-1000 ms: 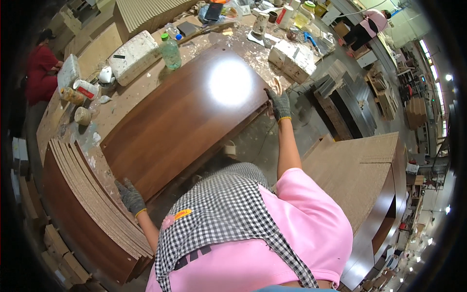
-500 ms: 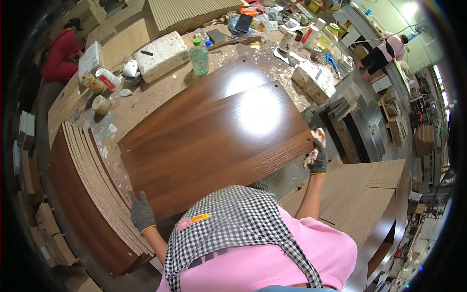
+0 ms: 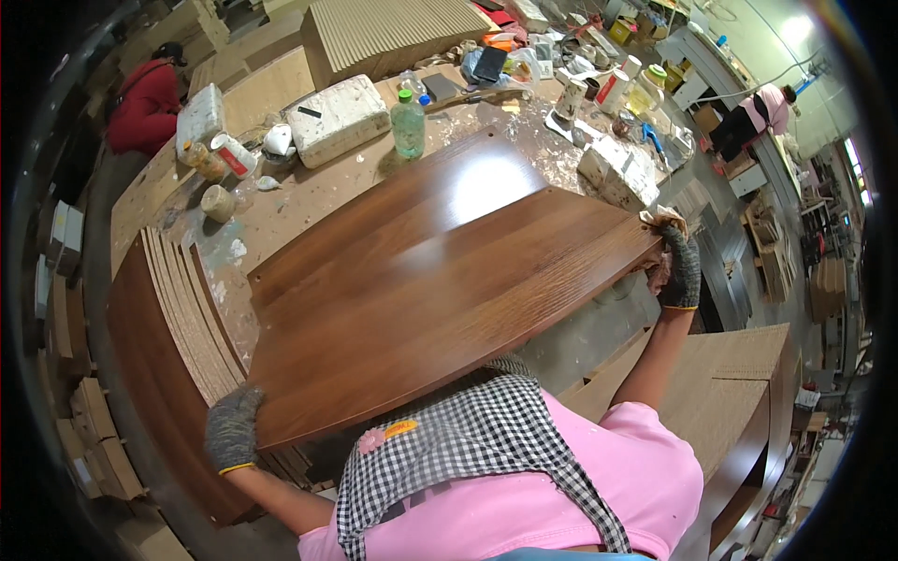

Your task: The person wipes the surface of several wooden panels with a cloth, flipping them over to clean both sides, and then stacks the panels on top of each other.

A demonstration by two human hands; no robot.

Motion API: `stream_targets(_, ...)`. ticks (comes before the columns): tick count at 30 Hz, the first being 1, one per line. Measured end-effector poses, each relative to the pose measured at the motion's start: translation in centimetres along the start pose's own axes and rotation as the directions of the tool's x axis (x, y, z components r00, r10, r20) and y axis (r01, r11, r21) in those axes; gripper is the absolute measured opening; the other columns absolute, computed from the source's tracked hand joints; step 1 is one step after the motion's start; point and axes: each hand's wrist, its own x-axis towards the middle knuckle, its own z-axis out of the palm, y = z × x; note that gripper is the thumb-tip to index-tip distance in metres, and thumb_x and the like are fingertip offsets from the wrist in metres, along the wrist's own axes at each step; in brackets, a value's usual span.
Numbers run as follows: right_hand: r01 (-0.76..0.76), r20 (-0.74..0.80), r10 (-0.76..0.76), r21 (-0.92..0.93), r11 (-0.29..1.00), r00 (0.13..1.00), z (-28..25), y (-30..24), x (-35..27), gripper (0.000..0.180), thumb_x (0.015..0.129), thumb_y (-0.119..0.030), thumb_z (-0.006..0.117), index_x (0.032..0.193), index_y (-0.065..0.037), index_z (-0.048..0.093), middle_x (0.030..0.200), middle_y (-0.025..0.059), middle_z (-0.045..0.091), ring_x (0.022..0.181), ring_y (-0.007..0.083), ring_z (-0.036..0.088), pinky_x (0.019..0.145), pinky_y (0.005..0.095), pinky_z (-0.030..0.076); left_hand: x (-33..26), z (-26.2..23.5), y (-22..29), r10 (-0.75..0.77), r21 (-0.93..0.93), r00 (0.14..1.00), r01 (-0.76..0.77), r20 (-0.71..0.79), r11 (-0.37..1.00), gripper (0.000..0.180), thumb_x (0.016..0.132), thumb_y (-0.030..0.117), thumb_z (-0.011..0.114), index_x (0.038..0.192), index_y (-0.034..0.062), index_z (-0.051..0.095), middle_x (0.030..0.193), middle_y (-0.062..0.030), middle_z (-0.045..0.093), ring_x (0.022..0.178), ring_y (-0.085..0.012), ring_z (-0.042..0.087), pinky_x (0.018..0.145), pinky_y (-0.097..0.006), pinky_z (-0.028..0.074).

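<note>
I see left hand (image 3: 231, 428) and right hand (image 3: 680, 269) with fingers clamped on opposite ends of the brown panel (image 3: 440, 299), held tilted above the worktop (image 3: 309, 201); wide grip balances its span.

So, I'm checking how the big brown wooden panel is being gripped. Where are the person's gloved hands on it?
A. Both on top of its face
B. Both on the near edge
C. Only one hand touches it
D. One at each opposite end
D: the left hand grips the near-left corner of the wooden panel, while the right hand holds the far-right end.
</note>
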Motion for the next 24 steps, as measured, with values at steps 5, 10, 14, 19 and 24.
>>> stream_targets(5, 0.115, 0.303, -0.025, -0.281, 0.953, 0.953, 3.7, -4.5, 1.0, 0.039, 0.087, -0.013, 0.071, 0.123, 0.001, 0.063, 0.111, 0.0066, 0.069, 0.101, 0.0165, 0.064, 0.090, 0.0327, 0.052, 1.9, -4.3, 0.1, -0.027, 0.455, 0.976, -0.075, 0.215, 0.887, 0.031, 0.101, 0.028, 0.048, 0.110, 0.0099, 0.072, 0.100, -0.0179, 0.072, 0.089, -0.0385, 0.068, 0.083, -0.048, 0.053)
stream_targets(10, 0.216, 0.213, -0.135, -0.424, 0.879, 0.968, 1.8, -1.0, 4.5, 0.047, 0.074, 0.009, 0.070, 0.120, -0.002, 0.065, 0.108, 0.0040, 0.069, 0.098, 0.0153, 0.064, 0.087, 0.0317, 0.053, 4.4, -5.8, -0.3, 0.031, 0.431, 0.963, -0.149, 0.268, 0.890, 0.031, 0.100, 0.029, 0.050, 0.113, 0.0089, 0.070, 0.093, -0.0230, 0.070, 0.085, -0.0396, 0.068, 0.076, -0.050, 0.052)
stream_targets(14, 0.323, 0.275, -0.207, -0.497, 0.805, 0.939, 1.8, -2.1, 6.3, 0.043, 0.075, -0.001, 0.078, 0.116, -0.002, 0.067, 0.105, 0.0027, 0.069, 0.099, 0.0148, 0.063, 0.087, 0.0325, 0.052, 3.9, -8.6, 1.8, -0.038, 0.201, 0.982, -0.001, 0.187, 0.980, 0.030, 0.099, 0.025, 0.051, 0.113, 0.0039, 0.067, 0.090, -0.0226, 0.071, 0.077, -0.0356, 0.069, 0.073, -0.047, 0.054)
stream_targets(19, 0.366, 0.370, -0.172, -0.554, 0.747, 0.913, 6.3, -4.4, 9.2, 0.043, 0.073, -0.009, 0.084, 0.112, -0.002, 0.068, 0.102, 0.0023, 0.068, 0.095, 0.0142, 0.062, 0.085, 0.0330, 0.052, 3.3, -6.7, -1.4, -0.426, -0.876, 0.902, 0.256, 0.065, 0.409, 0.046, 0.105, 0.034, 0.040, 0.135, 0.0046, 0.058, 0.081, -0.0088, 0.069, 0.065, -0.0190, 0.064, 0.063, -0.035, 0.053)
stream_targets(24, 0.435, 0.404, -0.184, -0.713, 0.551, 0.896, 3.2, -5.1, 12.6, 0.041, 0.083, -0.012, 0.074, 0.121, 0.001, 0.063, 0.114, 0.0061, 0.063, 0.103, 0.0192, 0.059, 0.090, 0.0361, 0.049, 4.2, -1.7, -2.7, -0.280, -0.991, 0.951, -0.131, -0.130, 0.016, 0.073, 0.105, 0.059, 0.024, 0.137, 0.0031, 0.057, 0.077, -0.0036, 0.062, 0.064, -0.0140, 0.056, 0.064, -0.028, 0.051)
